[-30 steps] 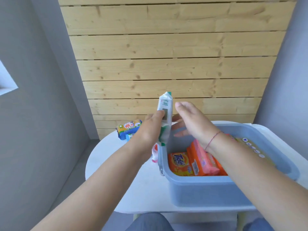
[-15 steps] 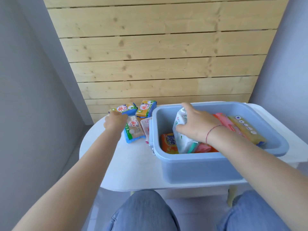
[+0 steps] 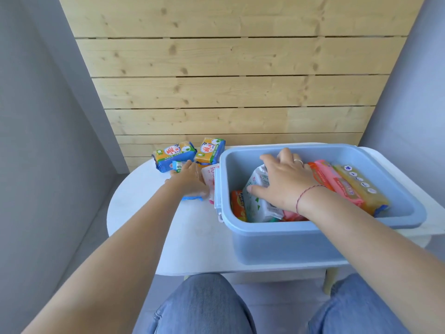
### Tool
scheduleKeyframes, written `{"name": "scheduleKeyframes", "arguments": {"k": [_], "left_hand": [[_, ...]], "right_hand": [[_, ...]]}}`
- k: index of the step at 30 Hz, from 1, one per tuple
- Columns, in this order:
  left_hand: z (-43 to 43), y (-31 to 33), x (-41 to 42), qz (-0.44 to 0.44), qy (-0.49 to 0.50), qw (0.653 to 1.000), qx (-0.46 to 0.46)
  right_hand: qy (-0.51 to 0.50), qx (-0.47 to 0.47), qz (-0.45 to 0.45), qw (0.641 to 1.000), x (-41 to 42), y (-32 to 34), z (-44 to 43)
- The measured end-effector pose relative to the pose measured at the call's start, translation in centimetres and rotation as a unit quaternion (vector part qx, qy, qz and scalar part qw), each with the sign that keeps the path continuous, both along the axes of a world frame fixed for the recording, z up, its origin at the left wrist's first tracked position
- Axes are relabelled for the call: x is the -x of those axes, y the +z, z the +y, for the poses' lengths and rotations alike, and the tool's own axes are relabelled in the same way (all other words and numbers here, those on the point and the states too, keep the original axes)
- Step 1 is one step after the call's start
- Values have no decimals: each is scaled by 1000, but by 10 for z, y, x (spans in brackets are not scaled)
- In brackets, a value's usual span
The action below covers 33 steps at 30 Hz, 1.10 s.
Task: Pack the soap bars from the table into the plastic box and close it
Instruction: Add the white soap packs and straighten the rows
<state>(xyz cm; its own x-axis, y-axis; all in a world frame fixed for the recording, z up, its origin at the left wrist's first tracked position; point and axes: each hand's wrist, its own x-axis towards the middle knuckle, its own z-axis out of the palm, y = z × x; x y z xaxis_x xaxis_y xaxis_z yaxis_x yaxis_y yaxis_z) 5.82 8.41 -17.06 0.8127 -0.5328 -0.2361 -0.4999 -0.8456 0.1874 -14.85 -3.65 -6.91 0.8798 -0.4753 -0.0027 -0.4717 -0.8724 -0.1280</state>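
A pale blue plastic box (image 3: pixel 325 150) stands open on the white table (image 3: pixel 192 239). Inside lie an orange soap bar (image 3: pixel 237 206), pink bars (image 3: pixel 337 182) and a yellow bar (image 3: pixel 361 186). My right hand (image 3: pixel 286 182) is inside the box, gripping a white-and-green soap pack (image 3: pixel 256 203) that leans on the others. Left of the box, my left hand (image 3: pixel 190 182) is curled over a blue-wrapped soap bar (image 3: pixel 191 198) lying on the table. Two yellow-and-blue bars (image 3: pixel 174 155) (image 3: pixel 210 150) lie behind it. A pink-and-white pack (image 3: pixel 209 182) rests against the box's left wall.
A wooden plank wall (image 3: pixel 228 92) rises right behind the table, with grey walls on both sides. My knees in jeans (image 3: pixel 204 307) are under the table's near edge. A white flat surface (image 3: pixel 385 157) shows beyond the box's right side.
My right hand has pushed the white-and-green pack lower into the box. My left hand has moved from the far bars onto the blue-wrapped bar nearer the box.
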Motion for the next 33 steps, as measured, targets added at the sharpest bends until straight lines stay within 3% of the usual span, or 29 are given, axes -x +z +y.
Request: {"name": "scheduleKeyframes", "arguments": {"k": [2,5,9,12,15,18,20,22,29,32,33], "left_hand": [[6,5,5,1,8,1000,8],[15,4,13,-8,98,995,14],[36,12,26,13,195,965,173],[55,45,41,119,255,883,377],[65,102,62,276,200,793,506],[51,155,91,378,50,775,505],[33,173,116,417,14,764,493],[18,175,139,444,19,746,495],[-3,159,153,460,35,767,447],[-5,159,152,426,22,795,431],[-5,157,149,392,7,825,407]], "right_hand": [[-3,-8,1,1000,0,2,1],[-2,-13,1,1000,1,3,1],[4,-24,4,1000,4,4,-2],[6,-34,1,999,5,7,-4],[27,-90,-100,991,0,18,-3],[66,-309,-260,912,-7,39,3],[78,-442,-281,848,-8,51,7],[83,-458,-266,844,-6,53,5],[46,-358,-108,926,-2,31,-9],[75,-279,-71,955,-3,22,-7],[89,-248,-77,962,-3,21,-8]]}}
